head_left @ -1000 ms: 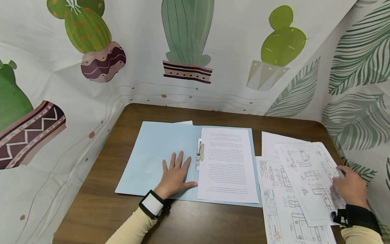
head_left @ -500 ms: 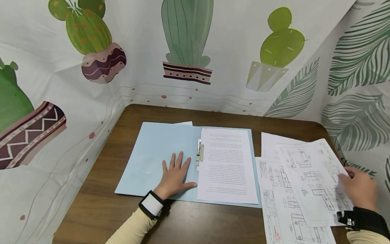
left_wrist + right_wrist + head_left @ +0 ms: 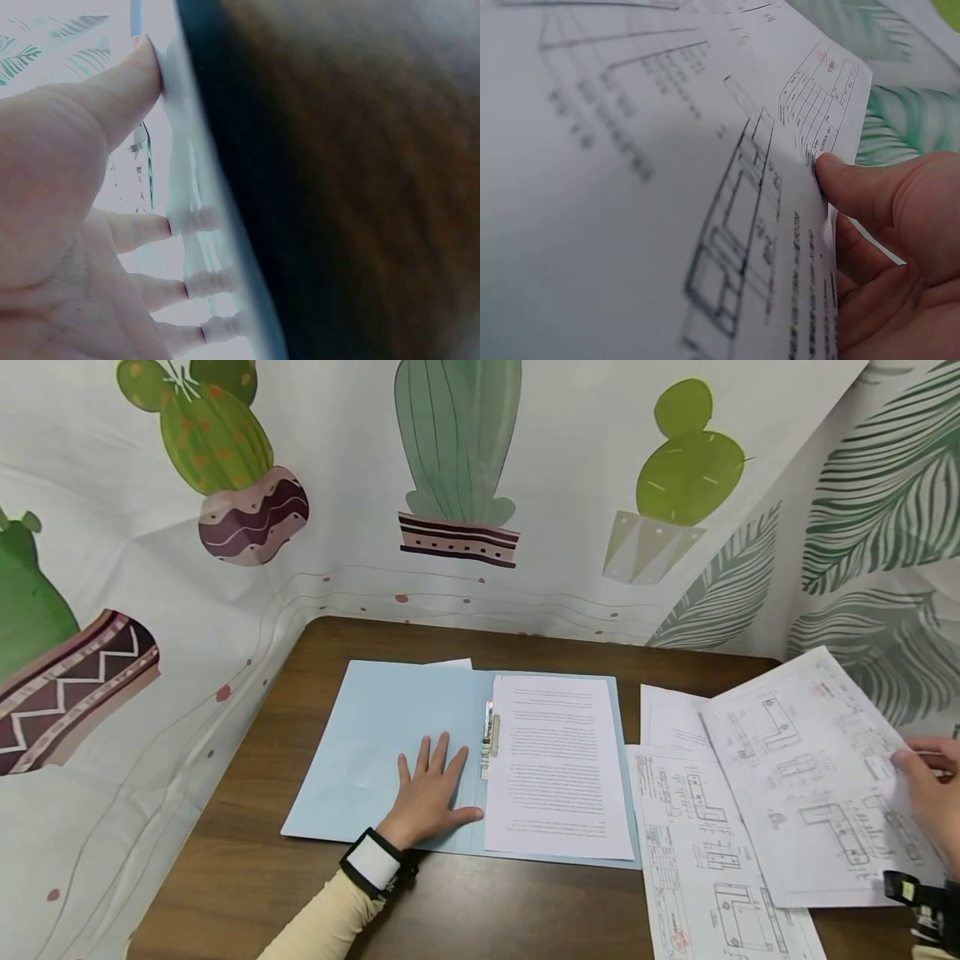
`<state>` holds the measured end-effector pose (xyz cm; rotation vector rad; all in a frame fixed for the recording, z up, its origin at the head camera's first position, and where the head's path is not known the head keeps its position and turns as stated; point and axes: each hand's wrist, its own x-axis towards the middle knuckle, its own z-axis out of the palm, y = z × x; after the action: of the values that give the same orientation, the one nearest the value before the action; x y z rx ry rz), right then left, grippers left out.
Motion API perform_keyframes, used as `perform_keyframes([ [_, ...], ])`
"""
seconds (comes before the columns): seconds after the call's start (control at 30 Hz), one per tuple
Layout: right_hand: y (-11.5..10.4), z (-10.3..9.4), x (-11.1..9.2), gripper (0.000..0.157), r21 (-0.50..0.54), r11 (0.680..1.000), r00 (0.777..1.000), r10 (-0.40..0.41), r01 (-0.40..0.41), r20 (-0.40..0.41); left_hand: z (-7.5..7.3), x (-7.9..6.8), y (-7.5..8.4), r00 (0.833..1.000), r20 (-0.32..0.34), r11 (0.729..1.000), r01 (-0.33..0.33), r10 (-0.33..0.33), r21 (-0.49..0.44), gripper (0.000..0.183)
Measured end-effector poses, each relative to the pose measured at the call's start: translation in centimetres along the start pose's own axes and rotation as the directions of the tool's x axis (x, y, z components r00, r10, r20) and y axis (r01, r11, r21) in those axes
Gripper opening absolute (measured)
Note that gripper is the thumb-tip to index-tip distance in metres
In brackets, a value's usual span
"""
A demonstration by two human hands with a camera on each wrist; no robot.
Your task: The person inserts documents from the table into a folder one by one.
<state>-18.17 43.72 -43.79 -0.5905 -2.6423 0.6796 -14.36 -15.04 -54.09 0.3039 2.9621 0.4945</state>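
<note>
Spread flat, my left hand [image 3: 423, 797] rests on the left cover of an open light blue folder [image 3: 352, 752]. Its straight fingers and palm also show in the left wrist view. A stack of printed text pages [image 3: 558, 768] lies on the folder's right side, beside a metal clip [image 3: 491, 739]. At the far right my right hand [image 3: 933, 793] pinches the edge of a sheet with technical drawings [image 3: 810, 785], thumb on top and fingers behind, as the right wrist view shows. That sheet is raised and tilted over another drawing sheet [image 3: 690, 852] lying on the table.
The brown wooden table [image 3: 517, 906] runs back to a white cloth [image 3: 330, 518] printed with cacti and leaves. A further paper [image 3: 667, 714] lies behind the drawings. A white paper corner [image 3: 452, 664] pokes out behind the folder.
My right hand has moved right, lifting the right side of the drawing sheet, which now tilts up and sits farther right. My left hand has stayed on the folder.
</note>
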Motion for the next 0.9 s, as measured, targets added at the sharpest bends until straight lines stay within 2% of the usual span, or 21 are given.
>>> perform_keyframes([
  [0.1,0.2,-0.5,0.7,0.036,0.048,0.998,0.997,-0.024,0.028,-0.077,0.1,0.0,0.0,1.0,-0.001,1.0,0.002,-0.002,0.001,0.102],
  [0.2,0.4,-1.0,1.2,0.037,0.082,0.994,0.995,-0.07,0.076,-0.078,0.1,-0.1,0.0,1.0,-0.003,1.0,0.002,-0.002,-0.005,0.102],
  [0.3,0.3,-1.5,1.2,0.039,0.122,0.989,0.996,-0.074,0.078,-0.041,0.0,-0.1,0.0,1.0,-0.012,1.0,-0.001,0.001,-0.014,0.101],
  [0.37,0.0,-1.6,0.9,0.036,0.139,0.985,0.994,-0.088,0.098,-0.071,-0.1,-0.2,0.0,1.0,-0.014,1.0,-0.001,0.001,-0.017,0.101],
  [0.53,-1.8,-1.6,-0.6,0.027,0.14,0.99,0.994,-0.011,0.027,-0.11,-0.2,-0.3,0.0,1.0,-0.01,1.0,-0.001,0.001,-0.012,0.1],
  [0.63,-3.4,-1.5,-1.6,0.026,0.127,0.99,0.997,0.065,-0.059,-0.049,-0.2,-0.3,0.0,1.0,-0.01,1.0,-0.009,0.008,-0.017,0.099],
  [0.7,-4.3,-1.2,-2.1,0.029,0.097,0.992,0.997,0.076,-0.076,-0.005,-0.2,-0.3,0.0,1.0,-0.008,1.0,-0.014,0.013,-0.023,0.099],
  [0.8,-5.6,-0.3,-2.7,0.04,0.039,0.997,0.996,0.068,-0.07,0.062,-0.2,-0.3,-0.1,1.0,-0.009,1.0,-0.014,0.014,-0.026,0.098],
  [0.9,-6.7,0.9,-2.9,0.043,0.048,0.999,0.994,0.019,-0.025,0.105,-0.1,-0.3,-0.2,1.0,-0.01,1.0,-0.009,0.009,-0.024,0.098],
])
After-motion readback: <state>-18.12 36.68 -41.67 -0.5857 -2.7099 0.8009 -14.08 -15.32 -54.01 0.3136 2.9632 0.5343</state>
